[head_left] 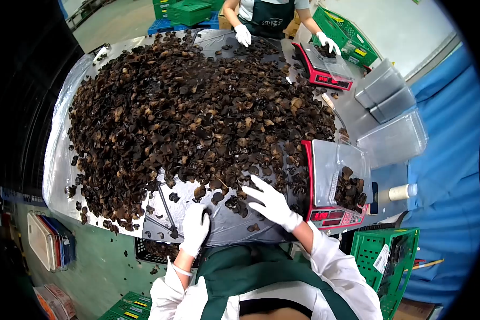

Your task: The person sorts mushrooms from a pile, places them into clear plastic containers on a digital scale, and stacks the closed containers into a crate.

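Note:
A wide heap of dark, dried wood ear mushrooms point(197, 106) covers much of the table. My left hand point(196, 226), in a white glove, rests at the near edge with its fingers curled together. A dark bit shows by its fingertips, but what they hold, if anything, is hidden. To its right, my gloved right hand point(272, 207) is open, fingers spread over the near side of the heap beside a few loose pieces point(236, 205). Right of that hand stands a red scale point(325, 217) bearing a clear plastic box point(328, 181) with some mushrooms inside.
Across the table, a person in white gloves point(244, 36) has one hand at a second red scale point(330, 80). Clear containers point(392, 138) stand along the right side. A white bottle point(402, 192) lies near the scale. Green crates point(381, 256) sit by the right edge.

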Motion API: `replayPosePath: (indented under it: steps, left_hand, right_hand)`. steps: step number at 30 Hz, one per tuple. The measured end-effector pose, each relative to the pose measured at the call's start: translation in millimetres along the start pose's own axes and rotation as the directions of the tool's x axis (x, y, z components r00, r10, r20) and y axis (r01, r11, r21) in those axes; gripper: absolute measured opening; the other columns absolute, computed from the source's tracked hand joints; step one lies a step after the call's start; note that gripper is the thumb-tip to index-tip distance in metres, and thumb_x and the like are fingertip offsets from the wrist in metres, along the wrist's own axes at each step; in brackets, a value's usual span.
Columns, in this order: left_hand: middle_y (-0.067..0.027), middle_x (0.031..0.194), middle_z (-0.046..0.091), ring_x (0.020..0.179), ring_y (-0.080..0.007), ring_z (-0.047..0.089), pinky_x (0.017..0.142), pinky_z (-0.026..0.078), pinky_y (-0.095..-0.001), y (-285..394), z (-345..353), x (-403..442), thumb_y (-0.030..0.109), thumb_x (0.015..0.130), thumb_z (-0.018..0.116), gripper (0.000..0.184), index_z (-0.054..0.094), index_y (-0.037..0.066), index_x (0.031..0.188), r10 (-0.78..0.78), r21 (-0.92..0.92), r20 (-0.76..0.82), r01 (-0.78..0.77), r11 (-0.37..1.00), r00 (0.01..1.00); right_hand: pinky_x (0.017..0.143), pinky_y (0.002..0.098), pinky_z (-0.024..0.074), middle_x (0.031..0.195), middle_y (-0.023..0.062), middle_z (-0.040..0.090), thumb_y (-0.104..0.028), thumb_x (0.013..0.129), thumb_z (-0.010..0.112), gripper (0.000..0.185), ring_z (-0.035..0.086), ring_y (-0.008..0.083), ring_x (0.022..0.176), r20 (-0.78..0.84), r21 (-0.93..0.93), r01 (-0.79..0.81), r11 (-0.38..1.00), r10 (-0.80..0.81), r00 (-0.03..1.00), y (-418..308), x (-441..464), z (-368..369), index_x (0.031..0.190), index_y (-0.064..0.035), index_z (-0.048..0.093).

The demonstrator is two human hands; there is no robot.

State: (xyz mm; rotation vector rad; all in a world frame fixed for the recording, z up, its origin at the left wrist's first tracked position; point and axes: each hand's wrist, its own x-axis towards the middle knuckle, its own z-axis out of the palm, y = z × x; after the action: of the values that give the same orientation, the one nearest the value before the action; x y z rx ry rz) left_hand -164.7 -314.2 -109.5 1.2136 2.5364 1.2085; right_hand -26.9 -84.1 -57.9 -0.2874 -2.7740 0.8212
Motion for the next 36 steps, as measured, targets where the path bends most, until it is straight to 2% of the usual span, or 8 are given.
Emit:
replayPosePath:
  steps: [7, 14, 26, 30, 32, 33, 34, 36]
  left_hand:
    - [-0.013, 0.102, 0.059, 0.093, -0.0318, 0.057, 0.08, 0.048, -0.0408, 5, 27, 30, 0.013, 0.077, 0.068, 0.035, 0.061, 0.007, 0.111, 0.195, 0.206, 0.116, -0.215, 0.955, 0.974]
    - [-0.0116, 0.091, 0.059, 0.088, -0.03, 0.058, 0.076, 0.049, -0.0377, -12, 0, -19, 0.007, 0.078, 0.066, 0.022, 0.064, 0.005, 0.1, 0.04, -0.017, 0.104, -0.038, 0.999, 0.994]
    - [-0.0126, 0.09, 0.059, 0.086, -0.0302, 0.059, 0.076, 0.048, -0.0365, -10, -17, -26, 0.006, 0.082, 0.064, 0.02, 0.063, 0.005, 0.102, -0.012, 0.012, 0.046, 0.011, 1.0, 0.999]
    - [-0.0128, 0.094, 0.062, 0.088, -0.0294, 0.059, 0.083, 0.047, -0.036, -24, -60, -36, 0.004, 0.084, 0.061, 0.019, 0.064, 0.004, 0.102, -0.082, 0.084, -0.095, 0.09, 0.992, 0.992]
    - [-0.0126, 0.094, 0.063, 0.089, -0.0289, 0.059, 0.085, 0.047, -0.0361, -38, -84, -52, 0.003, 0.083, 0.06, 0.018, 0.064, 0.004, 0.101, -0.253, 0.041, -0.205, 0.266, 0.963, 0.946]
    - [-0.0127, 0.097, 0.062, 0.091, -0.0295, 0.059, 0.085, 0.046, -0.0365, -56, -95, -66, 0.003, 0.083, 0.06, 0.019, 0.064, 0.004, 0.102, -0.265, 0.101, -0.23, 0.294, 0.95, 0.936]
    - [-0.0128, 0.099, 0.062, 0.094, -0.0302, 0.058, 0.086, 0.046, -0.0369, -72, -103, -79, 0.004, 0.083, 0.061, 0.02, 0.064, 0.004, 0.103, -0.277, 0.159, -0.257, 0.323, 0.933, 0.926]
    - [-0.013, 0.107, 0.061, 0.1, -0.032, 0.057, 0.088, 0.046, -0.0382, -75, -119, -91, 0.005, 0.084, 0.061, 0.021, 0.063, 0.004, 0.105, -0.272, 0.497, -0.278, 0.38, 0.78, 0.921]
  right_hand:
    - [0.089, 0.0403, 0.0458, 0.14, 0.0139, 0.044, -0.02, 0.08, 0.063, 0.046, 0.045, 0.0325, 0.124, 0.053, -0.403, 0.051, 0.914, -0.032, 0.998, 3, 53, 66, 0.125, -0.0201, 0.057]
    - [0.086, 0.039, 0.0504, 0.127, 0.0125, 0.054, -0.018, 0.082, 0.06, 0.049, 0.059, 0.0311, 0.1, 0.109, -0.058, 0.1, 0.993, -0.094, 0.99, 5, -3, 13, 0.131, -0.0245, 0.055]
    - [0.074, 0.0342, 0.0528, 0.108, 0.0036, 0.053, -0.028, 0.081, 0.066, 0.044, 0.057, 0.0217, 0.091, 0.135, -0.273, 0.022, 0.962, 0.016, 0.991, -36, -27, 63, 0.122, -0.0173, 0.056]
    - [0.074, 0.0314, 0.051, 0.105, 0.0075, 0.058, -0.016, 0.083, 0.065, 0.024, 0.061, 0.0232, 0.089, -0.032, 0.178, -0.119, 0.977, 0.127, 0.991, -17, -29, 64, 0.107, -0.0125, 0.064]
    - [0.07, 0.0277, 0.0501, 0.099, 0.0049, 0.058, -0.01, 0.082, 0.066, 0.022, 0.061, 0.0167, 0.084, 0.072, 0.545, -0.274, 0.793, 0.281, 0.957, -5, -34, 66, 0.104, -0.0121, 0.064]
    - [0.07, 0.0296, 0.0485, 0.1, 0.0035, 0.058, -0.009, 0.087, 0.061, 0.025, 0.06, 0.016, 0.084, 0.506, 0.731, -0.632, 0.256, 0.418, 0.755, -8, -30, 52, 0.112, -0.0098, 0.06]
    - [0.07, 0.0296, 0.0485, 0.1, 0.0035, 0.058, -0.009, 0.087, 0.061, 0.025, 0.06, 0.016, 0.084, 0.503, 0.732, -0.631, 0.258, 0.421, 0.755, -5, -33, 50, 0.112, -0.0098, 0.06]
    - [0.071, 0.0332, 0.0472, 0.103, 0.0041, 0.058, -0.013, 0.093, 0.054, 0.024, 0.059, 0.0224, 0.088, 0.587, 0.781, -0.474, -0.407, 0.219, 0.779, 6, -41, 54, 0.117, -0.0095, 0.054]
